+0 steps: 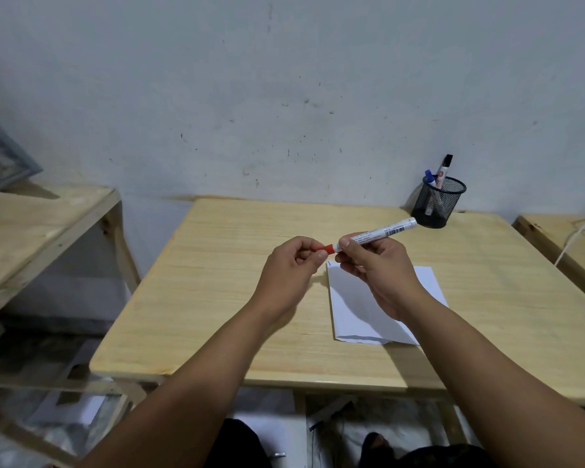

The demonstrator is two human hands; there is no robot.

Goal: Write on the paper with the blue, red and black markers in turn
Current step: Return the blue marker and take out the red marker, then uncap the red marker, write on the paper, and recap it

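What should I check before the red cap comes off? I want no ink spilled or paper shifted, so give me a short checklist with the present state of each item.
1. Right hand grips the red marker barrel: ok.
2. Left hand pinches the red cap: ok.
3. Cap seated on the marker: cannot tell, fingers hide the joint.
4. Paper flat on the table, below the hands: ok.
5. Blue marker and black marker parked in the mesh cup, away from the paper: ok.
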